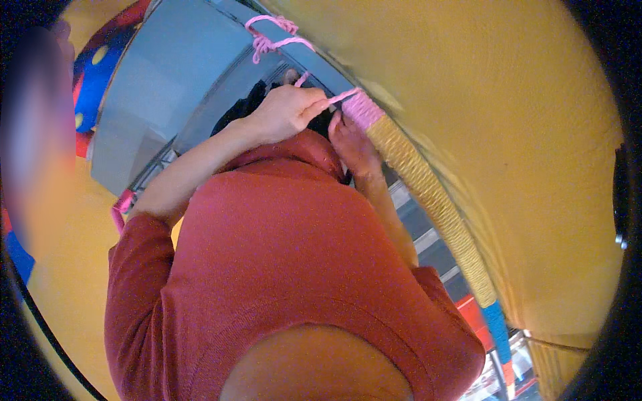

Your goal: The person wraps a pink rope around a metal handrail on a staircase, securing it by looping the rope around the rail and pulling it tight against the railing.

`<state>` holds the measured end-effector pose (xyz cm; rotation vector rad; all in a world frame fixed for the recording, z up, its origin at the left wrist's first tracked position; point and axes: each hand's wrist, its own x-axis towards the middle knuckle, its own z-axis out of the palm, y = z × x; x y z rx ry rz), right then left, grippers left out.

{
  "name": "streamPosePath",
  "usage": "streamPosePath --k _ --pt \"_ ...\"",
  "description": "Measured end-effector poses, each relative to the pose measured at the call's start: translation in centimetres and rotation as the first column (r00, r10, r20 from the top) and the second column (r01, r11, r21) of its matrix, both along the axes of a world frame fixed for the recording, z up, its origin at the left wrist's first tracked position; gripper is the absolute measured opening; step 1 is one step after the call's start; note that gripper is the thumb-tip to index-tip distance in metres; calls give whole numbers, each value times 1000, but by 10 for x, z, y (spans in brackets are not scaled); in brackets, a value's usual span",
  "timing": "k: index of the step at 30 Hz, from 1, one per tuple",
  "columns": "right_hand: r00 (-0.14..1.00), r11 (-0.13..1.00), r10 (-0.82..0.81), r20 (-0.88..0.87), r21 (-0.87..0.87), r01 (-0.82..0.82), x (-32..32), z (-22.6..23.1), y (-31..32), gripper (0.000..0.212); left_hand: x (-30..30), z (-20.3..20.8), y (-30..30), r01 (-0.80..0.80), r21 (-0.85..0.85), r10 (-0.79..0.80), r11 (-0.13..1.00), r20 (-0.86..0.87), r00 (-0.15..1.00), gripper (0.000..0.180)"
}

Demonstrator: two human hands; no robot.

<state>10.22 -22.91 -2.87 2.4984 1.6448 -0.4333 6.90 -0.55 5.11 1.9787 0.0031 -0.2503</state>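
Note:
Pink yarn [338,99] runs taut from my left hand [287,113] to a cord-wrapped curved bar [431,194]. My left hand is closed, with the yarn pinched between thumb and fingers. Close beside it, my right hand [354,144] is closed against the bar's inner side, just under its pink-wound part [362,110]; its fingertips are partly hidden. Tight yellow cord covers most of the bar, then blue and orange winding follow toward the lower right. A loose tangle of the same pink yarn [267,45] lies beyond my left hand.
A light blue panel [174,60] stands at the far left. A yellow wall-like surface [521,134] runs along the bar's right side. A blurred shape [40,127] fills the left edge, near a dark cable [50,334]. Something bright pink [122,208] sits by my left elbow.

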Motion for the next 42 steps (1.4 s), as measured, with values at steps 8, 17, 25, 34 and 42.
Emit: streamPosePath --k 8,17,25,34,42 --pt "449 440 -385 -806 268 857 1 -50 25 31 16 -1 15 135 0 -135 991 -85 987 17" --pt "-626 318 724 -291 -664 677 36 -9 21 39 22 20 17 186 -39 -189 982 -299 935 14" --pt "-112 330 216 -970 -36 943 44 -3 23 19 12 16 8 22 -162 -67 986 -274 959 19" --pt "-548 213 413 -727 -508 834 39 -12 11 13 20 34 0 94 -163 -132 982 -239 962 20" --pt "-844 301 361 -398 -807 509 65 20 12 26 29 31 16 50 -176 -115 983 -381 917 20"
